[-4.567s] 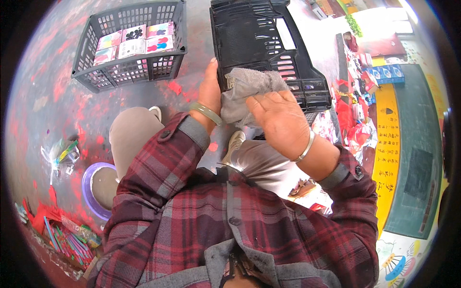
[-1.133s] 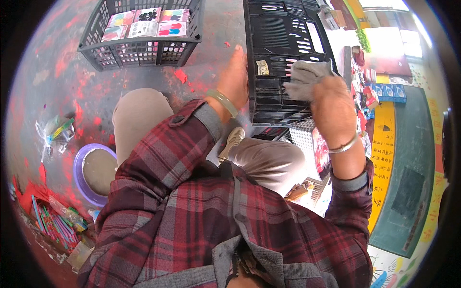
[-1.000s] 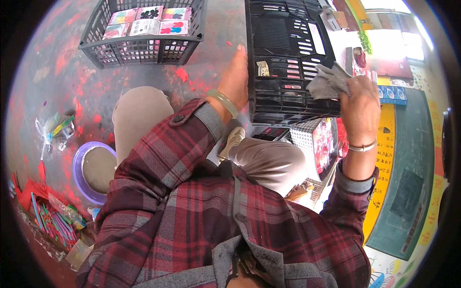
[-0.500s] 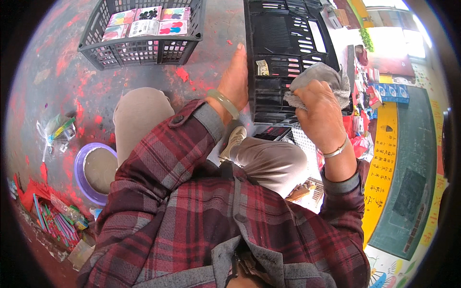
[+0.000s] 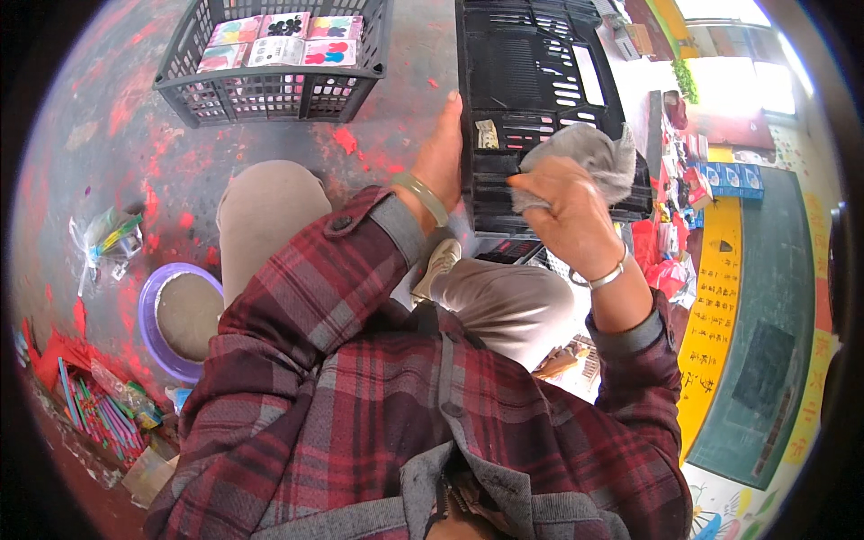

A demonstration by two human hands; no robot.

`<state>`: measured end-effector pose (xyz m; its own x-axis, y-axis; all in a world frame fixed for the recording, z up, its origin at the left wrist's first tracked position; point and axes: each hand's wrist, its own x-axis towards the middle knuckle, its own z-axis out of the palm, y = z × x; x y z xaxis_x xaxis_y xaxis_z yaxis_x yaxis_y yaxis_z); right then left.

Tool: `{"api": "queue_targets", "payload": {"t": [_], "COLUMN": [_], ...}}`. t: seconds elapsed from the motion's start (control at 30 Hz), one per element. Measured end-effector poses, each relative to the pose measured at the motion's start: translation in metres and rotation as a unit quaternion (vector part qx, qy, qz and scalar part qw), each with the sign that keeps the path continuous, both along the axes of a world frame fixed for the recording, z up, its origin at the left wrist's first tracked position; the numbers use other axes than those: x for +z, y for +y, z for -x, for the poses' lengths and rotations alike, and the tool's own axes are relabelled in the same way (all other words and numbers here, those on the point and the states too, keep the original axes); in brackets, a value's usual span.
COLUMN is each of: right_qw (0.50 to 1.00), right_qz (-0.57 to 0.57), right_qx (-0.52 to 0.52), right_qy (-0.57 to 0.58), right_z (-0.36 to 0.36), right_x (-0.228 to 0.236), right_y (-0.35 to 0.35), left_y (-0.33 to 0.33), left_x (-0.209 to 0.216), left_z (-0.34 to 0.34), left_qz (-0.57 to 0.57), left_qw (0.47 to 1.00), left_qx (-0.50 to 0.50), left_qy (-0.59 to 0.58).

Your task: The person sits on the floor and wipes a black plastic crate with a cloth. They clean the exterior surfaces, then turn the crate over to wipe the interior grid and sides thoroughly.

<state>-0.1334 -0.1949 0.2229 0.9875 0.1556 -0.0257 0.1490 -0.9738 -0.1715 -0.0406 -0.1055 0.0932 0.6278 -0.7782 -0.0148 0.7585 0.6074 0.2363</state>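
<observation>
Cloth (image 5: 589, 148), grey and bunched, is held in the right hand (image 5: 569, 214), a grip folded firmly onto the fabric. It covers part of the near right end of a black plastic crate (image 5: 517, 67), whose slotted face is turned toward the person. The crate's long axis runs near to far, and its far end passes out of view. From the right grip, most of that face lies far and to the left, beyond the cloth. A small pale label (image 5: 487, 134) sits at the face's near left, between the two hands, closer to the left one. The left hand (image 5: 439, 153) touches the crate's left side, a digit pointing far; its other fingers are hidden, so I cannot tell whether that grip is wide or narrow. Far left, a grey basket (image 5: 261, 97) of colourful packs stands on the floor (image 5: 180, 171); a purple basin (image 5: 148, 317) is at near left.
</observation>
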Motion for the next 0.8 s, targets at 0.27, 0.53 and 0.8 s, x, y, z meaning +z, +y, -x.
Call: {"api": "queue_targets", "payload": {"t": [0.27,0.53,0.8], "right_qw": [0.997,0.994,0.996], "right_qz": [-0.046,0.091,0.050], "right_qx": [-0.013,0.053,0.046], "right_qy": [-0.057,-0.032,-0.051], "right_z": [-0.005,-0.002,-0.006], "right_x": [0.004,-0.009,-0.036], "right_y": [0.014,0.018,0.033], "left_y": [-0.009,-0.008,-0.001], "left_x": [-0.008,-0.001,-0.001], "left_z": [-0.004,-0.001,-0.002], "left_qz": [-0.009,0.011,-0.026], "left_qw": [1.000,0.998,0.999], "left_qx": [0.015,0.035,0.025], "left_qy": [0.020,0.047,0.027]}}
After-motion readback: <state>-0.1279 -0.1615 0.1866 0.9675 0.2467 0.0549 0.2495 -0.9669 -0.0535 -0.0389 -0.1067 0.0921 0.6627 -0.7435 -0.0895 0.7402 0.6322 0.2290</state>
